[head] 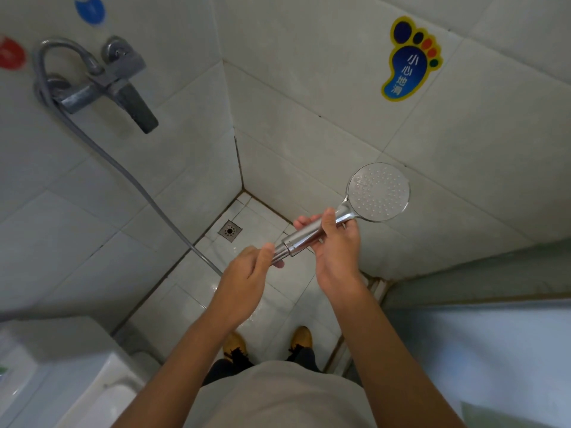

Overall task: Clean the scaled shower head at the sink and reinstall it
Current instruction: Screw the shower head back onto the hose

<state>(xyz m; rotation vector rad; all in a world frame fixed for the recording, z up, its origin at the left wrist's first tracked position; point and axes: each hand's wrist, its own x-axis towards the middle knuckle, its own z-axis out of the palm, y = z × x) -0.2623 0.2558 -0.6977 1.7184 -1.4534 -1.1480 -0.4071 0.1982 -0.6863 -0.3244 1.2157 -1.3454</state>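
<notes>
The chrome shower head [378, 192] points up and to the right, its round nozzle face turned toward me. My right hand [335, 239] grips its handle around the middle. My left hand [247, 273] pinches the hose nut at the lower end of the handle. The grey hose [136, 180] runs from under my left hand up along the left wall to the chrome mixer tap [105, 84].
White tiled walls meet in the corner ahead, above a wet tiled floor with a square drain [229, 230]. A foot-shaped warning sticker [408, 60] is on the right wall. A white toilet [61, 381] stands at the lower left. My brown shoes [301, 336] are below.
</notes>
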